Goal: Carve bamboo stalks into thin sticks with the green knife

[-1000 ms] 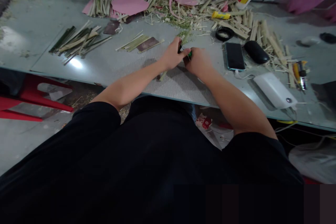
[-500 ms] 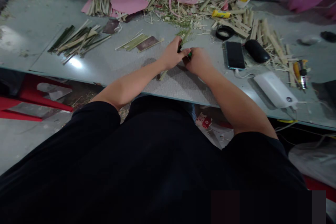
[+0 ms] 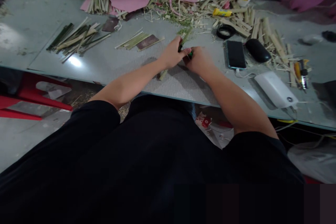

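The tabletop (image 3: 126,64) looked smooth and hard, with glossy glare at left and a faint grain at centre. The split strips (image 3: 76,38) at upper left looked woody and fibrous, their darker sides smoother, and the strip (image 3: 187,36) at upper centre had a similar plant-like look. The pink sheet (image 3: 129,0) at the top seemed papery and matt. On the right, the phone (image 3: 235,54) had a dark glassy face, the power bank (image 3: 275,89) smooth white plastic. The shirt (image 3: 147,147) below was matt black cloth; the stool (image 3: 28,94) at left looked like smooth red plastic.
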`<state>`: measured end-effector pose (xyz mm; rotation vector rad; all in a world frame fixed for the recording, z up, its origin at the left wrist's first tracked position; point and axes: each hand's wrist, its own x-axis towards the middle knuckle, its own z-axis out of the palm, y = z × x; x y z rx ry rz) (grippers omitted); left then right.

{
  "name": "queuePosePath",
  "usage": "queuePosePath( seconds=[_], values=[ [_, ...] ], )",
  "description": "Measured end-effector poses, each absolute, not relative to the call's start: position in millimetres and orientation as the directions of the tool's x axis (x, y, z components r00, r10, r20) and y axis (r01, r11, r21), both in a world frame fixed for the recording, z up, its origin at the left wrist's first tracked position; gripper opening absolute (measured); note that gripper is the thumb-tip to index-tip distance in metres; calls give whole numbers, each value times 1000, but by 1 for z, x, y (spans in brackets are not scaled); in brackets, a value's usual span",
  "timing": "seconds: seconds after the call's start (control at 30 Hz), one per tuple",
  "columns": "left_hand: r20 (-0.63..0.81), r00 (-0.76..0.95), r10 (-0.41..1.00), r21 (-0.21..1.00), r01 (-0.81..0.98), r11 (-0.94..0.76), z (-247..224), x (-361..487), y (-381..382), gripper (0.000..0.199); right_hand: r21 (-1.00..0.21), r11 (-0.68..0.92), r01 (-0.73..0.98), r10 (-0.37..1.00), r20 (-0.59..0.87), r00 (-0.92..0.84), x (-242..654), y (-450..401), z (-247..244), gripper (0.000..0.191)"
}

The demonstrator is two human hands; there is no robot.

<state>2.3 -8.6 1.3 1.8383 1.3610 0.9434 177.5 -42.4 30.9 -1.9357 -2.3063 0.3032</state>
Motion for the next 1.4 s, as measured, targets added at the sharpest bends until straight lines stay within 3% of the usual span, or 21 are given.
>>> queuePosePath(
  seconds=[0.2,0.47,0.67,0.87,1.2,1.4],
  values=[
    [149,182,972,813,537,-225,-4,2,-4,46,-200,80,976,996,-20,-85,174,-48,36,31],
    [221,195,955,792,536,-293,-13,-1,6,60,-292,49,955,998,-11,-55,173,-50,36,24],
    [242,229,943,795,511,-329,-15,-2,10,58,-178,132,975,991,-6,-136,178,-43,33,28],
    [154,276,949,810,514,-281,0,1,-5,45,-97,183,978,981,-40,-188,182,-41,34,38],
    [171,207,963,874,420,-245,-2,4,-5,49,-206,45,977,998,-33,-53,172,-50,39,48],
    [190,202,961,860,438,-262,-7,4,-1,59,-198,106,975,991,-61,-120,178,-43,34,33]
  ],
)
